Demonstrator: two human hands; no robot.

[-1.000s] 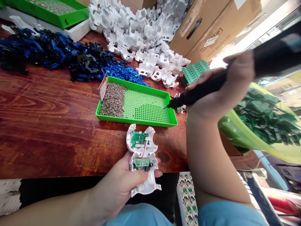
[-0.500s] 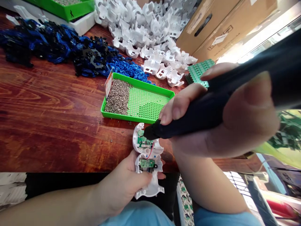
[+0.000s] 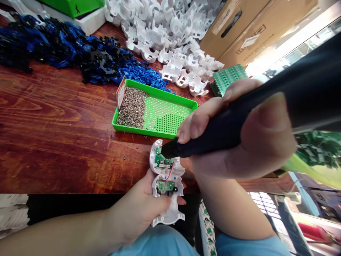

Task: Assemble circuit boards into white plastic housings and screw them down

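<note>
My left hand is closed around a white plastic housing at the table's front edge, thumb across its lower part. Inside the housing are an upper green circuit board and a smaller lower one, with a red wire between them. My right hand grips a black electric screwdriver, slanting down to the left. Its tip is over the upper board; whether it touches a screw cannot be made out. The screwdriver hides part of that board.
Beyond the housing lies a green perforated tray with many small screws. Loose screws lie before it. Behind are blue rings, blue-black parts, white shells, stacked green boards and a cardboard box.
My right hand and the screwdriver have shifted slightly left, the tip staying over the upper board. My left hand keeps its hold on the housing. The view has moved a little.
</note>
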